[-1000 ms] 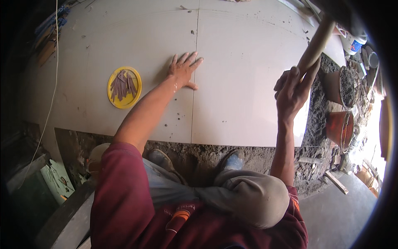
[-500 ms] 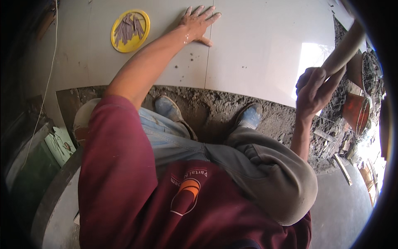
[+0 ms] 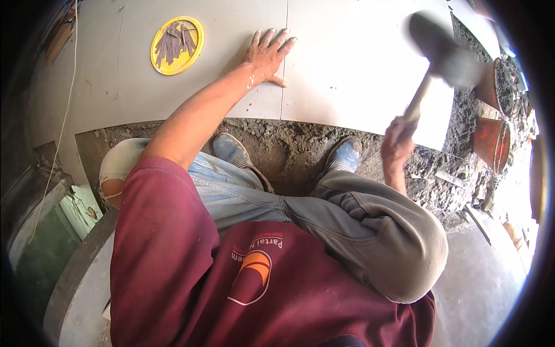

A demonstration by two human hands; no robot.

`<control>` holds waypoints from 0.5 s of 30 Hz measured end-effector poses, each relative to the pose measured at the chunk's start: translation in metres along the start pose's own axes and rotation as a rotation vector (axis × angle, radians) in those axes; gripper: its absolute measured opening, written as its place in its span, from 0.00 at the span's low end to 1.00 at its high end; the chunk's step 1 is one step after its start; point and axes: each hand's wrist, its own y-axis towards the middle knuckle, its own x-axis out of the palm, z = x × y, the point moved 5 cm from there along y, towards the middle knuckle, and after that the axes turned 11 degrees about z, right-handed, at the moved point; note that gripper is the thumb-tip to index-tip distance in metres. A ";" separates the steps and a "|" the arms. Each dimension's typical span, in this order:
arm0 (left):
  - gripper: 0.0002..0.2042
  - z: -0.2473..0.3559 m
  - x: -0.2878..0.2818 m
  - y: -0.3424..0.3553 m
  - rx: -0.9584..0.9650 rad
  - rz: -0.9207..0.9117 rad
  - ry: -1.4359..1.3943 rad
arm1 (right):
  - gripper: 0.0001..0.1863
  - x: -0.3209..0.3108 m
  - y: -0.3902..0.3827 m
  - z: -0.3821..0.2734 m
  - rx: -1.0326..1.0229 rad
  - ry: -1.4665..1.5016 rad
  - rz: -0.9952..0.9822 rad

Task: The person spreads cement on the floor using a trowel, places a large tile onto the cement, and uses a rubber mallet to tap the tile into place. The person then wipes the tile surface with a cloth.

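My left hand lies flat with fingers spread on the pale floor tiles, close beside the thin joint between two of them. On the right, my right hand is closed round the light handle of a mallet. Its dark, thick head is smeared by motion and appears above the tile's right part; whether it touches the tile I cannot tell. Left of my left hand, a round yellow lid rests on the tiles, holding a heap of thin greyish-brown strips.
Rough grey mortar runs along the near tile edge, under my shoes. At right stand a reddish bucket and rubble. A thin cord hangs at left, above a pale green box-like thing.
The mallet has swung, bringing its head into view over the tile, and my right hand has moved left and nearer me. My left hand appears slightly lower in the picture, still flat.
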 end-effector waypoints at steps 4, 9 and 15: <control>0.64 0.003 -0.004 -0.001 0.007 0.005 0.021 | 0.29 0.002 -0.006 0.012 0.417 -0.172 -0.250; 0.63 0.003 -0.008 -0.004 -0.001 0.001 -0.028 | 0.31 -0.034 0.034 -0.001 0.248 0.158 0.010; 0.65 0.003 -0.013 -0.003 0.012 -0.047 -0.031 | 0.17 0.000 -0.010 0.024 0.321 -0.124 -0.253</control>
